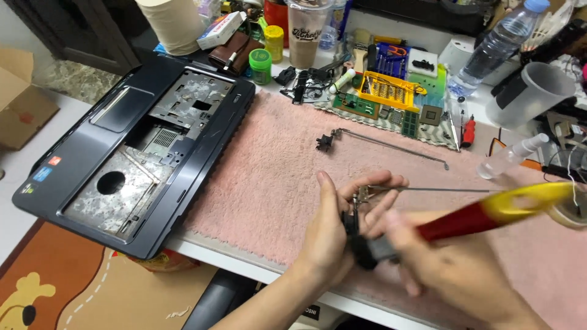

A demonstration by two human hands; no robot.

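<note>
The left hand (333, 235) is closed around the black end of a metal hinge bracket (361, 198), thumb up and fingers wrapped over it, while the bracket's thin rod (446, 190) sticks out to the right above the pink towel (275, 183). The right hand (452, 269) is blurred with motion but looks clenched on a screwdriver with a red and yellow handle (495, 214), its dark front end (370, 250) pressed in at the bracket just by the left palm. Judging by how things lie, the work is well along: the laptop's lower shell (134, 153) sits on the left of the surface with keyboard and inner parts already out, bare metal and an open round hole showing, and a second hinge bracket (379, 145) lies free on the towel, apart from the hands. Small circuit boards (358, 105) and a yellow screwdriver-bit case (391, 90) rest on a mat at the back, near a clear water bottle (495, 46) and a small spray bottle (510, 156). What seems left is the bracket in hand, where a screw or fitting at its black end is apparently being worked; whether any screw is already out cannot be told through the blur
</note>
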